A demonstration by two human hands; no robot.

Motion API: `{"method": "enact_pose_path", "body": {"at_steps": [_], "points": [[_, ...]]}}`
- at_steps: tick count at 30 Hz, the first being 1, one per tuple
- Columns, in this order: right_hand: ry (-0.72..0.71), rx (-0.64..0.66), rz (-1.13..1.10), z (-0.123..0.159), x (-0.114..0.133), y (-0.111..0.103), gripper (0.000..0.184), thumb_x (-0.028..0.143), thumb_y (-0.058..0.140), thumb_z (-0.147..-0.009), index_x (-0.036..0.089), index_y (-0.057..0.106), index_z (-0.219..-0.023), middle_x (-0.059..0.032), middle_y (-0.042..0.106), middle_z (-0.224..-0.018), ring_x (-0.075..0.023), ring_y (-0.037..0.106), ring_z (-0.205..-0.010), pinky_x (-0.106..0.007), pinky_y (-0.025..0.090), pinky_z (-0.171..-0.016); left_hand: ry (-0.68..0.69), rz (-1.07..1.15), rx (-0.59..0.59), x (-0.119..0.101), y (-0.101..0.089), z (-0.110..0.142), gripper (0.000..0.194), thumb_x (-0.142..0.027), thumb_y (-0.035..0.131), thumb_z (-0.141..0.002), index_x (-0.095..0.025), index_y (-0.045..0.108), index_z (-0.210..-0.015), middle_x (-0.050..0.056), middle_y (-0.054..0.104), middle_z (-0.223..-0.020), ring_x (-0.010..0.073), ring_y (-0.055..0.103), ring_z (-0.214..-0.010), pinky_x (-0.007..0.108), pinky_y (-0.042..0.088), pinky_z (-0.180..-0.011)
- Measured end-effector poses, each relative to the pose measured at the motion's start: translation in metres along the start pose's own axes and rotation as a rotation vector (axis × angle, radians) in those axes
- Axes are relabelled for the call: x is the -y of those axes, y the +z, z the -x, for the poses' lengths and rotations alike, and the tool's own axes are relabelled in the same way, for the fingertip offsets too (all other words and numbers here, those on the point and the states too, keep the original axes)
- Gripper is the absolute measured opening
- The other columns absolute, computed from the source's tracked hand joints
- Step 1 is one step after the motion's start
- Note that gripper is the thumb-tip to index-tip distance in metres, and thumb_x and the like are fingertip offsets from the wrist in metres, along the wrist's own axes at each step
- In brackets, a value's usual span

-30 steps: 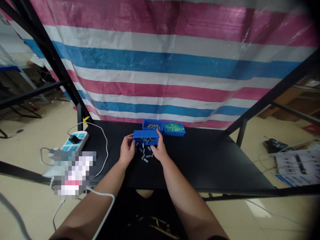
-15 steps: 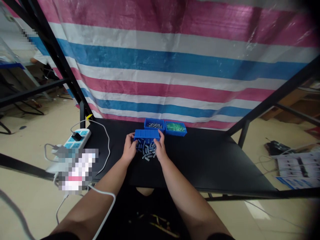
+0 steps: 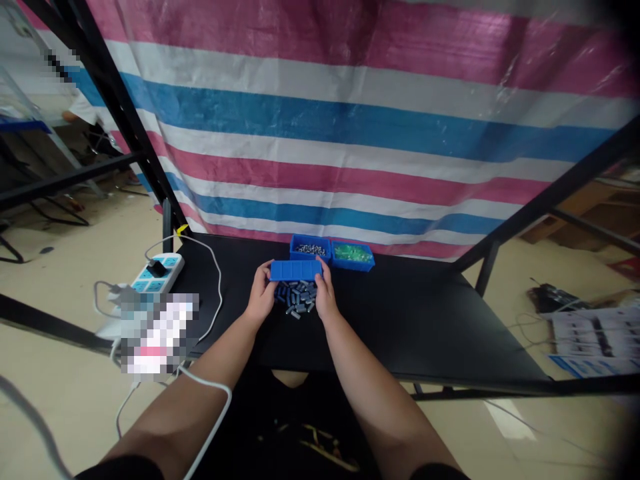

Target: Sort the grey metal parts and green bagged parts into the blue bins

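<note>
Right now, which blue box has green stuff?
The back right box: green bits fill it. The box beside it holds silver bits; the front box is upside down.

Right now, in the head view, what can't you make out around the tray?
Tray: its inside is hidden by its own walls.
Parts: the pile's far edge is hidden by the tray; too small to identify.
Rear bin: contents too small.
Green-filled bin: contents too small.
Patch by the power strip: pixelated, unreadable.

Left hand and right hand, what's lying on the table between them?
Head view: small grey cylinders heaped on the black table, between the left hand and right hand, below the blue tray.
</note>
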State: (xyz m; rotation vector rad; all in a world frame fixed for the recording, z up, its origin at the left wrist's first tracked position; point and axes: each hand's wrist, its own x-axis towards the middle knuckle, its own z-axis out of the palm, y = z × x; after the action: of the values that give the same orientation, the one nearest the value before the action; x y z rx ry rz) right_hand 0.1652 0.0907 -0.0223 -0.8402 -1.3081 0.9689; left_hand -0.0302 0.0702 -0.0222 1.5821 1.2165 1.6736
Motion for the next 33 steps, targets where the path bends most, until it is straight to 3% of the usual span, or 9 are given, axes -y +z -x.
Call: {"method": "enact_pose_path", "body": {"at_steps": [10,15,18,21,28,33], "points": [[-0.004,0.002,0.093,-0.001,0.005,-0.006,0.06,0.055,0.054,-0.095,0.028,0.045,-0.148,-0.0053,0.042,-0.157,-0.0245,0.037,-0.146,-0.044,0.024,-0.123,-0.003,0.019,0.026,0.0,0.004,-0.001,0.017,-0.031,0.056,-0.092,-0.023,0.041,-0.093,0.013,0.056,-0.138,0.0255,0.05,-0.135,0.044,0.038,-0.111],[0.146,-0.195,-0.143,-0.004,-0.007,-0.007,0.055,0.058,0.057,-0.089,0.033,0.048,-0.137,-0.0037,0.055,-0.14,-0.0219,0.056,-0.124,-0.045,0.047,-0.105,-0.002,-0.072,0.129,-0.009,0.001,0.003,0.018,-0.029,0.053,-0.093,-0.024,0.044,-0.107,0.014,0.05,-0.15,0.0264,0.045,-0.141,0.05,0.035,-0.114],[0.192,-0.332,-0.273,-0.007,-0.012,-0.009,0.044,0.059,0.056,-0.088,0.035,0.049,-0.124,-0.001,0.059,-0.131,-0.0189,0.06,-0.113,-0.043,0.052,-0.092,-0.002,-0.238,0.154,-0.012,-0.004,0.008,0.028,-0.03,0.057,-0.09,-0.025,0.048,-0.116,0.013,0.053,-0.147,0.03,0.042,-0.143,0.056,0.031,-0.117],[0.19,-0.433,-0.334,-0.01,-0.011,-0.012,0.037,0.059,0.055,-0.086,0.034,0.047,-0.113,0.0001,0.059,-0.127,-0.0182,0.058,-0.112,-0.048,0.052,-0.091,-0.026,-0.355,0.238,-0.014,-0.008,0.016,0.039,-0.036,0.06,-0.089,-0.025,0.05,-0.124,0.013,0.057,-0.142,0.0335,0.048,-0.139,0.06,0.03,-0.117],[0.187,-0.553,-0.522,0.003,0.005,-0.025,0.031,0.056,0.058,-0.087,0.032,0.048,-0.102,0.0002,0.057,-0.134,-0.0198,0.054,-0.124,-0.058,0.049,-0.096,0.087,-0.554,0.454,-0.023,-0.006,0.027,0.081,-0.06,0.075,-0.071,-0.025,0.048,-0.14,0.015,0.046,-0.153,0.041,0.029,-0.149,0.065,0.02,-0.119],[0.218,-0.564,-0.598,0.018,0.015,-0.047,0.029,0.052,0.064,-0.086,0.03,0.054,-0.102,-0.0011,0.057,-0.137,-0.0218,0.053,-0.128,-0.063,0.046,-0.1,0.133,-0.591,0.51,-0.017,-0.005,0.025,0.094,-0.064,0.08,-0.063,-0.023,0.049,-0.141,0.017,0.045,-0.152,0.0415,0.029,-0.148,0.061,0.022,-0.121]]}}
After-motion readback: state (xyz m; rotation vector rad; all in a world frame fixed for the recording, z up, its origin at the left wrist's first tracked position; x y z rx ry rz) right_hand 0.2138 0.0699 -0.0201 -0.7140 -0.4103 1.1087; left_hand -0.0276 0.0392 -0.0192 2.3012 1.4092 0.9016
